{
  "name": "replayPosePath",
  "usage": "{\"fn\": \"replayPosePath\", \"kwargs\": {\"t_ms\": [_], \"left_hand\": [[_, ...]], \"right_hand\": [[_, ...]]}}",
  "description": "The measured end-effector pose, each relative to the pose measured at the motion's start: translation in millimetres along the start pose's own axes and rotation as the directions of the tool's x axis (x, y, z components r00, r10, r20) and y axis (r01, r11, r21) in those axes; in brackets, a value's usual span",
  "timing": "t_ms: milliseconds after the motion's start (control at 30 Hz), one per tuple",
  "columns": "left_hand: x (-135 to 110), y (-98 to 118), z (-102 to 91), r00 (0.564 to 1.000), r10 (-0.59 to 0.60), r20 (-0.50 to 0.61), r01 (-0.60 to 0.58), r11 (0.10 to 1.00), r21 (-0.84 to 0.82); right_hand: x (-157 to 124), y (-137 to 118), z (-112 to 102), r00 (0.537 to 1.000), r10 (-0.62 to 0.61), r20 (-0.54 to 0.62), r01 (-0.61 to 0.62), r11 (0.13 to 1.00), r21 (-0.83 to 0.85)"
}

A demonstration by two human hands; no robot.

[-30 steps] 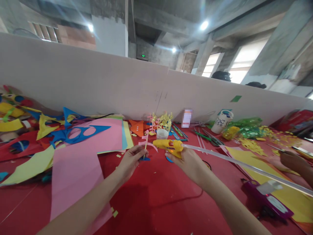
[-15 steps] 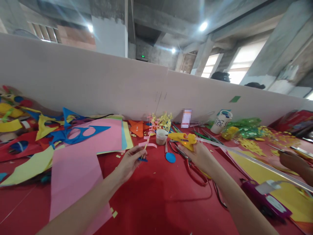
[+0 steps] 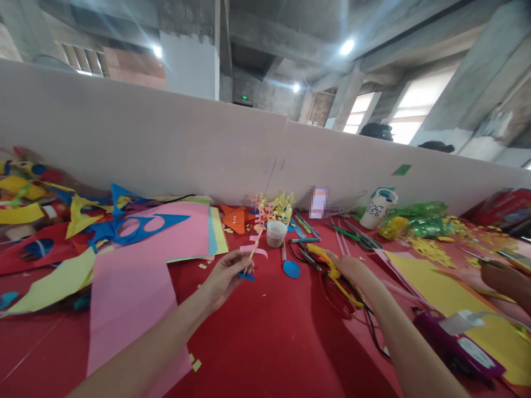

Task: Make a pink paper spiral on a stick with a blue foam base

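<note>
My left hand (image 3: 224, 276) is closed in a pinch on a thin stick (image 3: 254, 250) that carries pink paper curls and stands on a small blue paper base. My right hand (image 3: 350, 269) is low over the red table (image 3: 269, 331), fingers wrapped on a yellow glue gun (image 3: 328, 262) that lies down beside red-handled scissors (image 3: 334, 296). A clear glue stick trails from the gun toward the right. A blue paper disc (image 3: 291, 269) lies between my two hands.
A small white cup (image 3: 276, 233) and yellow paper curls stand behind the stick. Pink sheets (image 3: 124, 293) and cut coloured scraps cover the left. At the right are a yellow sheet (image 3: 431, 279), a purple device (image 3: 456, 342) and another person's hand (image 3: 504, 279). A white partition (image 3: 166, 143) closes the back.
My right hand has carried the glue gun from beside the stick to the right and down onto the table by the scissors. My left hand has kept the stick almost still.
</note>
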State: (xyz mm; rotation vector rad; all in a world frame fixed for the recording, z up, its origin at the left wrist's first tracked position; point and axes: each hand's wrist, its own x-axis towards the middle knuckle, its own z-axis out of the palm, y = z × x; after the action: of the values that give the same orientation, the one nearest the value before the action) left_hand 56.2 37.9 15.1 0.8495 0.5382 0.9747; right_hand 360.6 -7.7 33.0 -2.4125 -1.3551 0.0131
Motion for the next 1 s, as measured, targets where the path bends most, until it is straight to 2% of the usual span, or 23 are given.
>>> {"fn": "replayPosePath", "kwargs": {"t_ms": [67, 100, 133, 167, 233, 267, 300, 367, 467, 633, 833, 1000], "left_hand": [[-1, 0, 2.1, 1.0, -0.004, -0.019, 0.005, 1.0, 0.021], [-1, 0, 3.5, 1.0, -0.003, -0.031, 0.004, 1.0, 0.031], [-2, -1, 5.0, 0.999, 0.0, -0.044, 0.002, 0.999, 0.04], [-2, -1, 6.4, 0.998, 0.006, -0.059, -0.003, 0.999, 0.049], [-3, -4, 8.6, 0.996, 0.027, -0.086, -0.021, 0.997, 0.076], [-3, -5, 9.1, 0.995, 0.043, -0.093, -0.034, 0.995, 0.098], [-3, -7, 9.5, 0.994, 0.061, -0.094, -0.049, 0.991, 0.121], [-5, -10, 9.5, 0.992, 0.093, -0.085, -0.078, 0.983, 0.168], [-6, -15, 9.5, 0.992, 0.108, -0.069, -0.091, 0.973, 0.211], [-9, -19, 11.4, 0.99, 0.109, -0.092, -0.08, 0.958, 0.277], [-10, -17, 14.7, 0.99, 0.083, -0.11, -0.041, 0.939, 0.341], [-9, -16, 13.8, 0.993, 0.115, -0.042, -0.085, 0.895, 0.437]], "right_hand": [[-10, -13, -2, 0.997, 0.039, -0.06, -0.043, 0.997, -0.057], [-17, -24, -3, 0.994, 0.018, -0.106, -0.027, 0.996, -0.084], [-25, -38, -2, 0.991, -0.073, -0.115, 0.07, 0.997, -0.032], [-35, -53, 0, 0.979, -0.195, -0.061, 0.201, 0.974, 0.105], [-57, -83, 8, 0.901, -0.429, 0.068, 0.355, 0.817, 0.453], [-68, -96, 13, 0.867, -0.492, 0.081, 0.355, 0.723, 0.593], [-77, -107, 19, 0.855, -0.513, 0.075, 0.326, 0.645, 0.691], [-92, -119, 29, 0.878, -0.478, 0.031, 0.258, 0.526, 0.81], [-101, -119, 43, 0.928, -0.372, 0.026, 0.136, 0.402, 0.905], [-101, -113, 56, 0.949, -0.301, 0.091, -0.028, 0.208, 0.978], [-102, -113, 61, 0.948, -0.278, 0.156, -0.131, 0.109, 0.985], [-104, -114, 60, 0.926, -0.307, 0.221, -0.219, 0.04, 0.975]]}}
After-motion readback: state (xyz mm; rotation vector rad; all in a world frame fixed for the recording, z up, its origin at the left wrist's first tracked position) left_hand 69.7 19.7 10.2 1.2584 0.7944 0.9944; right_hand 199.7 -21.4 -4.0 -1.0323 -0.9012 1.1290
